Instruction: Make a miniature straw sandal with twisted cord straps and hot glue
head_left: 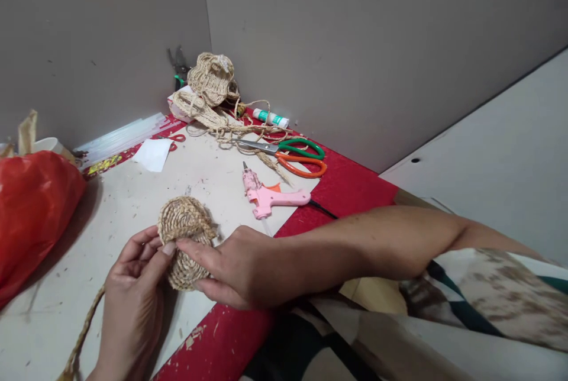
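Note:
A coiled straw-rope piece [184, 218] with two rounded lobes is held up between my hands over the table. My left hand [137, 280] grips its left edge, with the thumb on the front face and the fingers behind. Against the middle of the piece my right hand [239, 265] presses its index finger, close to the left thumb; its other fingers curl at the lower right edge. A braided straw cord [86, 331] runs down from behind my left wrist to the table's near left. Beyond the piece lies a pink glue gun [275, 197].
Scissors with green and orange handles [284, 153] lie near loose straw cord [199, 112] and a woven flower-shaped piece [210, 79]. A glue stick tube [270, 118] rests at the wall. Clear glue sticks [124, 138], white paper [153, 154] and a red bag [38, 209] are leftward.

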### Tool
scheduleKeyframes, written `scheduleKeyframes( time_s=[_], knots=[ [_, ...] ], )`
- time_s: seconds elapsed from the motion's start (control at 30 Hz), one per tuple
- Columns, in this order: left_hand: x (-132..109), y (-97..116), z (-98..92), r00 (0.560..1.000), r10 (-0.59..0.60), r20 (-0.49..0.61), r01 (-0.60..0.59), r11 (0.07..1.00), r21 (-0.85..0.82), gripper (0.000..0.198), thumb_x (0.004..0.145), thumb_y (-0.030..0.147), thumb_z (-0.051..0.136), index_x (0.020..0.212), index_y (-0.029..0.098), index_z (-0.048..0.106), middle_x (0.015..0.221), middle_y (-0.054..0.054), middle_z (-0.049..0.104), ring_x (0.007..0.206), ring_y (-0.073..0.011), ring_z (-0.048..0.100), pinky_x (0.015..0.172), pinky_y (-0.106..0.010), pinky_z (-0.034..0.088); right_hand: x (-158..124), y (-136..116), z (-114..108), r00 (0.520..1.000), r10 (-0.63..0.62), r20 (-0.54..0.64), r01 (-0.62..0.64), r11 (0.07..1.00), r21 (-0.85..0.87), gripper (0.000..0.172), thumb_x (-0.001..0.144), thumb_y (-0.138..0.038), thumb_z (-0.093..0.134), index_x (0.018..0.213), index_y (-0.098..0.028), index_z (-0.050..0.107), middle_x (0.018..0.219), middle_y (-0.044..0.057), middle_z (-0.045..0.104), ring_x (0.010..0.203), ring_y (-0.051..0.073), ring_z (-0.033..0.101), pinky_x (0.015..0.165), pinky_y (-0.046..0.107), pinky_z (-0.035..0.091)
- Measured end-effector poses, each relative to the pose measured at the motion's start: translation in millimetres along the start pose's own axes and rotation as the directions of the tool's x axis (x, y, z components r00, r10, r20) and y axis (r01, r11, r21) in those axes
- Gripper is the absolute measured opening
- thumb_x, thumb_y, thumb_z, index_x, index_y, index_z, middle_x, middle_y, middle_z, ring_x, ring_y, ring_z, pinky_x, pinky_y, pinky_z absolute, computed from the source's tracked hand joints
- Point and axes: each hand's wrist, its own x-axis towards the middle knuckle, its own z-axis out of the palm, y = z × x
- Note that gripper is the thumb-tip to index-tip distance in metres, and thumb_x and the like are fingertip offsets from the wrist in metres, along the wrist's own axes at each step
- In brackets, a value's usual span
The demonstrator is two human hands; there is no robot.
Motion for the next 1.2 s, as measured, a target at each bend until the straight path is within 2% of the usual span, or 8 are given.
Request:
scheduleKeyframes(
  time_s=[0.13, 0.27, 0.37, 0.53, 0.67, 0.77, 1.0, 1.2],
  knots=[
    [-0.6, 0.3, -0.2, 1.000, -0.012, 0.010, 0.012, 0.999, 0.044, 0.043, 0.061, 0.028, 0.092, 0.100, 0.024, 0.074, 0.094, 0.001, 0.076, 0.077, -0.0105, 0.069, 0.069, -0.015, 0.055, -0.8, 0.7, -0.2, 0.998, 0.056, -0.006, -0.056, 0.997, 0.047, 0.059, 0.098, -0.041, 0.047, 0.146, -0.007, 0.037, 0.079, 0.008, 0.074, 0.063, 0.018, 0.066, 0.051, 0.028, 0.034],
    [-0.4, -1.9, -0.7, 1.000, -0.006, 0.003, 0.006, 0.998, 0.058, 0.042, 0.060, 0.029, 0.092, 0.098, 0.025, 0.075, 0.091, 0.002, 0.077, 0.077, -0.0107, 0.069, 0.070, -0.015, 0.055, -0.5, 2.4, 4.0, 0.999, 0.044, -0.007, -0.044, 0.999, 0.014, 0.066, 0.099, -0.044, 0.046, 0.149, -0.003, 0.030, 0.079, 0.009, 0.074, 0.062, 0.018, 0.065, 0.049, 0.028, 0.031],
    [-0.6, -4.4, -1.9, 1.000, -0.020, -0.021, 0.022, 0.995, 0.102, 0.041, 0.059, 0.032, 0.092, 0.096, 0.025, 0.076, 0.087, 0.002, 0.077, 0.074, -0.0101, 0.068, 0.069, -0.015, 0.055, -0.8, 2.3, 8.1, 1.000, 0.013, 0.004, -0.013, 0.998, -0.054, 0.069, 0.100, -0.045, 0.043, 0.151, -0.001, 0.027, 0.085, 0.011, 0.075, 0.061, 0.018, 0.066, 0.045, 0.030, 0.028],
    [-1.9, -9.8, -4.5, 0.996, -0.017, -0.088, 0.035, 0.978, 0.207, 0.040, 0.062, 0.035, 0.091, 0.098, 0.027, 0.077, 0.091, 0.003, 0.078, 0.078, -0.0109, 0.068, 0.072, -0.016, 0.054, 0.5, 0.3, 12.4, 0.999, -0.031, -0.035, 0.025, 0.985, -0.172, 0.069, 0.103, -0.047, 0.035, 0.149, 0.004, 0.029, 0.074, 0.010, 0.072, 0.058, 0.019, 0.063, 0.043, 0.031, 0.026],
    [-5.7, -10.7, -2.1, 0.994, -0.037, -0.103, 0.060, 0.970, 0.235, 0.040, 0.060, 0.036, 0.091, 0.096, 0.027, 0.078, 0.091, 0.001, 0.078, 0.082, -0.0149, 0.069, 0.073, -0.020, 0.055, 3.5, -1.7, 11.4, 0.998, -0.062, -0.015, 0.059, 0.987, -0.153, 0.067, 0.104, -0.048, 0.030, 0.141, 0.007, 0.039, 0.074, 0.011, 0.071, 0.061, 0.020, 0.065, 0.043, 0.032, 0.030],
    [-8.9, -7.3, 1.4, 0.993, -0.086, -0.084, 0.100, 0.977, 0.188, 0.043, 0.056, 0.035, 0.092, 0.095, 0.025, 0.078, 0.088, 0.000, 0.077, 0.086, -0.0177, 0.070, 0.076, -0.021, 0.055, 6.1, -3.0, 10.7, 0.999, -0.032, 0.041, 0.038, 0.987, -0.154, 0.070, 0.103, -0.050, 0.033, 0.142, 0.009, 0.036, 0.085, 0.017, 0.073, 0.067, 0.022, 0.068, 0.045, 0.032, 0.036],
    [1.3, -2.5, -1.4, 0.997, -0.067, 0.024, 0.063, 0.988, 0.140, 0.040, 0.060, 0.033, 0.091, 0.095, 0.021, 0.074, 0.078, 0.003, 0.070, 0.066, -0.0081, 0.060, 0.066, -0.015, 0.050, 7.9, -1.6, 12.0, 1.000, -0.007, -0.018, 0.005, 0.993, -0.120, 0.076, 0.102, -0.051, 0.038, 0.149, 0.006, 0.025, 0.089, 0.018, 0.074, 0.073, 0.026, 0.072, 0.053, 0.035, 0.046],
    [1.3, -3.1, -0.3, 0.999, -0.046, 0.009, 0.045, 0.993, 0.113, 0.038, 0.065, 0.033, 0.089, 0.097, 0.023, 0.072, 0.089, 0.001, 0.075, 0.079, -0.0117, 0.067, 0.071, -0.018, 0.051, 8.5, 0.8, 2.6, 0.997, 0.003, 0.072, -0.007, 0.998, 0.062, 0.082, 0.100, -0.059, 0.037, 0.153, 0.002, 0.021, 0.103, 0.022, 0.073, 0.084, 0.029, 0.074, 0.063, 0.038, 0.051]
  ],
)
